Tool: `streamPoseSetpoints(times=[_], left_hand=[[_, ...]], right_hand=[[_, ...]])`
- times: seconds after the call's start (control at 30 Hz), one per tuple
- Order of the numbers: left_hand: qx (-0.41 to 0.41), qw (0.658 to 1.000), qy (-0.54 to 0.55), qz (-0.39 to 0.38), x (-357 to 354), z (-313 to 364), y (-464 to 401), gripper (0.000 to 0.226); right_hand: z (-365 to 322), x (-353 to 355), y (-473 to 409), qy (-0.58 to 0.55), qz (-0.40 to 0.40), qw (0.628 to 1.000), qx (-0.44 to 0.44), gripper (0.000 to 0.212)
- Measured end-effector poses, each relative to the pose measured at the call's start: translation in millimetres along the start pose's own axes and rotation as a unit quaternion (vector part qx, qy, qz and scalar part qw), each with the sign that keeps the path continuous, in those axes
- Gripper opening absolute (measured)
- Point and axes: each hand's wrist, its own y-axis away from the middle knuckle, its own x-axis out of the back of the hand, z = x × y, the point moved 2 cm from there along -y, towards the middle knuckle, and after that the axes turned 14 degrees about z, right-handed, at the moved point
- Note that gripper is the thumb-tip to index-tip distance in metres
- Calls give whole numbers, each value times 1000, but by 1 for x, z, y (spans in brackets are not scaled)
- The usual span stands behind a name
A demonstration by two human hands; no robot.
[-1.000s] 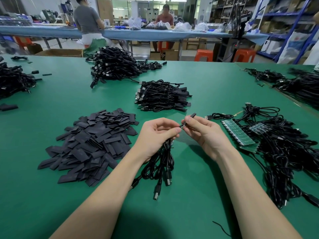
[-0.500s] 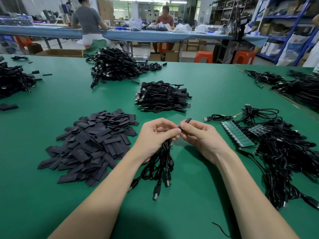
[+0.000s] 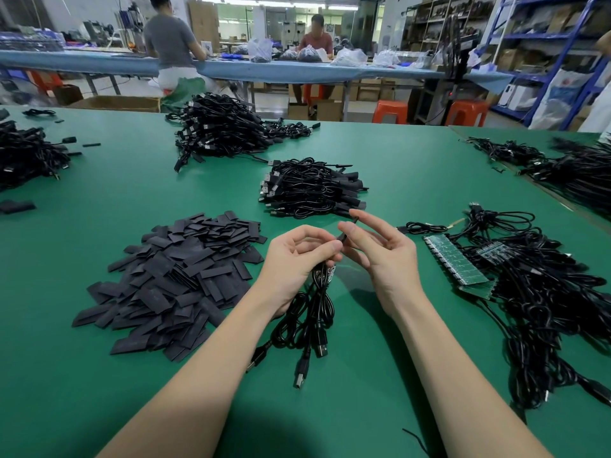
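- Cable bundle (image 3: 317,302) hangs from the left hand (image 3: 291,259), whose fingers curl round the gathered cords near their upper ends. The loops and USB plugs trail below the grip onto the green table (image 3: 396,166), probably so the table carries the weight and only the working end needs steadying.
- Just above that grip, at the left fingertips, one cord end pokes up with a short black sleeve (image 3: 345,234) on it.
- The right hand (image 3: 386,256) holds this sleeve in a narrow pinch between the thumb and a finger. Its other fingers spread loosely away, which seems to keep the small piece in sight. I judge that the sleeve is being worked along the cord end.
- Near the grip on its left lies a pile of flat sleeves (image 3: 175,279), within easy reach for the next cord.
- Beyond the grip sits a cable heap (image 3: 310,190) with plugs lined up on one side, likely finished pieces set aside.
- To the right of the grip, green circuit boards (image 3: 458,262) lie against a cable tangle (image 3: 545,292), probably the waiting stock.
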Motion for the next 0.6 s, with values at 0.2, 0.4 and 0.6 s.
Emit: streamPoseSetpoints(times=[0.2, 0.4, 0.6], left_hand=[[-6, 1000, -10, 13, 1, 2, 2, 10], [-4, 1000, -7, 4, 1, -1, -1, 9], [-1, 987, -156, -41, -2, -3, -3, 31]], right_hand=[[3, -1, 3, -7, 6, 1000, -17, 25], [5, -3, 4, -22, 23, 999, -43, 21], [3, 1, -3, -106, 111, 981, -114, 25]])
